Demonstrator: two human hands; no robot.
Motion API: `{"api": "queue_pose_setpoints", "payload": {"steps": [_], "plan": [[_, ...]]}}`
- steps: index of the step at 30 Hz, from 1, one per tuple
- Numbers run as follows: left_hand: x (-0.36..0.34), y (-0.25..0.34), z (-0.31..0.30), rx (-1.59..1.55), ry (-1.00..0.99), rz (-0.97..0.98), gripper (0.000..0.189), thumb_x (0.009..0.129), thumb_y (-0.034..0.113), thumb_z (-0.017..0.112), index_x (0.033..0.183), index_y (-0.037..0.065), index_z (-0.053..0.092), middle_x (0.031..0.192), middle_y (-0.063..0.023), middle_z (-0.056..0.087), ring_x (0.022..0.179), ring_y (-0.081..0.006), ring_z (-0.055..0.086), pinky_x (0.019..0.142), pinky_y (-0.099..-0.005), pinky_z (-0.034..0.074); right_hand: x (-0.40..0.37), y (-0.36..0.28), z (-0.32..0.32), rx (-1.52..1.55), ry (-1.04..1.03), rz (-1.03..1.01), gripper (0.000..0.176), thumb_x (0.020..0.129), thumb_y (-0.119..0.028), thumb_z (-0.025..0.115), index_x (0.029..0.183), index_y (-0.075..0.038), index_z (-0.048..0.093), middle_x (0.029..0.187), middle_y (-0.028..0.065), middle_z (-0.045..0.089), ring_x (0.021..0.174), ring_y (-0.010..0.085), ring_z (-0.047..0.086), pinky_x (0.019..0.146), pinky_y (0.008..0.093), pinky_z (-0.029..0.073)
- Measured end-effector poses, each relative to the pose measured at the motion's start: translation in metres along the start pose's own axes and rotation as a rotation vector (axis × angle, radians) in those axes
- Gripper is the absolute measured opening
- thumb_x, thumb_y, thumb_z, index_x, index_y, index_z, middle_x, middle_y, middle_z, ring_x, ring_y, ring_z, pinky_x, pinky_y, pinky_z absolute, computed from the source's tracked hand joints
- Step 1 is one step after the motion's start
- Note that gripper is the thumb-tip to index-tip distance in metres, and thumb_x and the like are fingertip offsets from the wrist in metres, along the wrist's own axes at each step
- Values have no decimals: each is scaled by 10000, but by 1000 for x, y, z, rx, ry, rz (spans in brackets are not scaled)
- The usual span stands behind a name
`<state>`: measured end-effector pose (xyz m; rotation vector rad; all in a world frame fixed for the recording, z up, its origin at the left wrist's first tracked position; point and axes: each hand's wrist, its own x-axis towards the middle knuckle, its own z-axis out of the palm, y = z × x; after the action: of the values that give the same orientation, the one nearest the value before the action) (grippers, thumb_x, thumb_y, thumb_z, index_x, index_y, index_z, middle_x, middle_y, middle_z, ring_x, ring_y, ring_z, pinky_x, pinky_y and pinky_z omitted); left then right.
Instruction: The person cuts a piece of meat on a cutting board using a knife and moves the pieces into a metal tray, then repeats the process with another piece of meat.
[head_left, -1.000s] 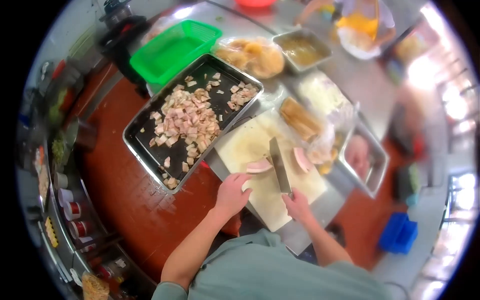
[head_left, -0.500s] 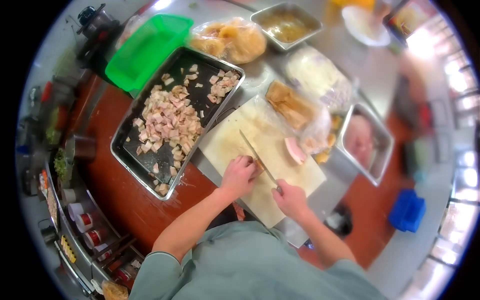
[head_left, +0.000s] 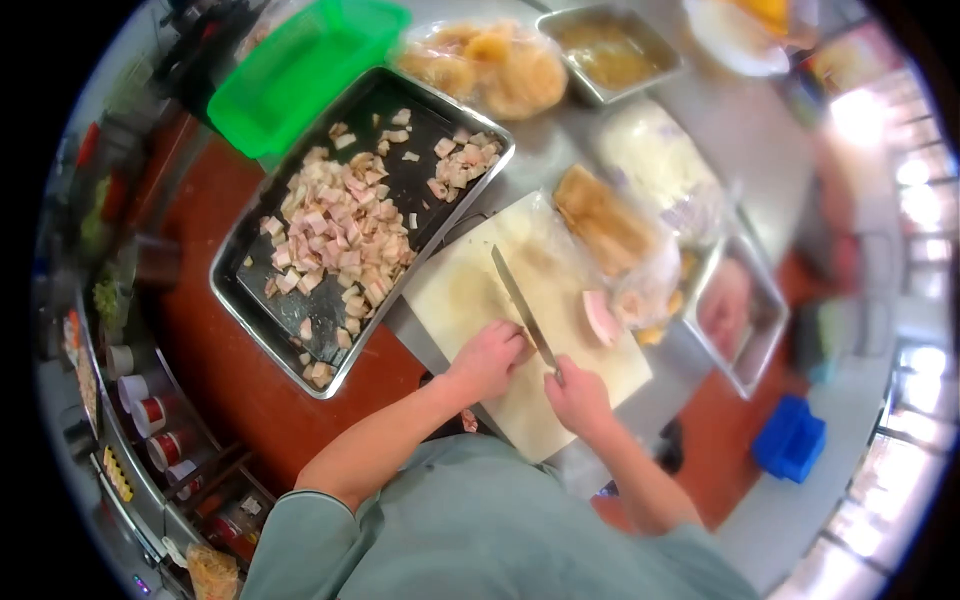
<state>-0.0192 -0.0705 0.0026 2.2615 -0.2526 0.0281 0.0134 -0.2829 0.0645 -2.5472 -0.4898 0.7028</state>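
Observation:
My right hand (head_left: 580, 393) is wrapped round the handle of a long knife (head_left: 525, 312), whose blade points away from me over the white cutting board (head_left: 450, 285). Left of the blade, my left hand (head_left: 490, 358) rests on the board with curled fingers. They press on a small piece that the fingers mostly hide, close to the knife's edge. A pale pink slab of meat with a lighter edge (head_left: 600, 318) lies on the board to the right of the knife. Many diced meat cubes (head_left: 335, 225) fill much of a dark metal tray (head_left: 400, 185) to the left.
Behind the tray are a green plastic basket (head_left: 300, 75) and a bag of yellowish rounds (head_left: 490, 65). A metal pan (head_left: 610, 50) stands farther right. Brown paper (head_left: 605, 220) and a white bag (head_left: 660, 165) border the board. Another pan holds pink meat (head_left: 725, 305).
The whole view has shifted slightly with my head. The knife blade now stands a little steeper, and both hands stay close together on the board.

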Motion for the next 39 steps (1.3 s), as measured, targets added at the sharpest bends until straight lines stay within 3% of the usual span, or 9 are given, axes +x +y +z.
{"api": "queue_pose_setpoints", "payload": {"steps": [4,7,16,19,22,25,31,37,39], "plan": [[1,3,-7,-10,-5,19,310,763,5,684,1072,13,701,1127,-175,651,1081,-378,620,929,-454,546,-29,-1,4,-12,-15,2,229,971,-270,637,1096,-77,646,767,220,703,749,453,700,672,579,537],[-2,-2,-1,11,-26,17,304,761,21,700,1064,14,701,1125,-178,649,1086,-377,620,944,-448,546,15,3,39,-71,8,12,235,975,-270,642,1114,-80,642,758,219,700,752,456,701,688,587,539],[-4,1,-5,-20,30,53,272,755,5,687,1027,5,689,1113,-182,651,1071,-391,620,909,-449,548,-23,-5,6,-73,-58,29,231,961,-249,648,1113,-75,637,760,222,702,730,453,698,665,575,535],[-4,2,-10,7,-81,-17,296,765,11,689,1061,22,699,1126,-130,642,1119,-345,595,971,-412,542,18,-4,39,-77,-9,9,240,973,-266,648,1127,-81,632,779,223,708,747,451,703,679,576,538],[-4,1,-11,32,-23,41,312,768,18,693,1079,30,705,1107,-126,639,1107,-342,596,962,-418,543,17,-4,28,-15,53,-66,237,970,-254,648,1131,-80,632,773,230,704,737,451,701,676,576,541],[-8,-3,-3,-44,42,19,314,771,16,691,1083,50,709,1077,-120,630,1096,-338,594,953,-425,543,-23,-6,0,-38,-89,43,231,961,-236,650,1121,-71,630,757,232,696,733,449,700,675,572,544],[-6,3,-10,8,-44,65,308,756,9,709,1063,33,698,1108,-113,651,1116,-330,605,968,-417,546,21,-2,38,-81,10,-22,283,948,-254,672,1152,-61,638,757,215,705,736,461,694,706,581,543],[-11,-2,-4,-71,63,39,285,750,9,721,1033,24,690,1103,-111,653,1089,-330,606,949,-414,548,-27,-12,-8,-18,-144,75,313,941,-233,667,1199,-57,643,774,244,700,753,471,690,704,580,540],[-11,-8,-3,-62,40,32,291,753,13,721,1042,20,691,1105,-115,653,1095,-330,607,953,-408,548,2,-6,32,-91,-98,66,303,944,-240,664,1193,-68,650,779,238,707,759,462,701,710,584,547]]}}
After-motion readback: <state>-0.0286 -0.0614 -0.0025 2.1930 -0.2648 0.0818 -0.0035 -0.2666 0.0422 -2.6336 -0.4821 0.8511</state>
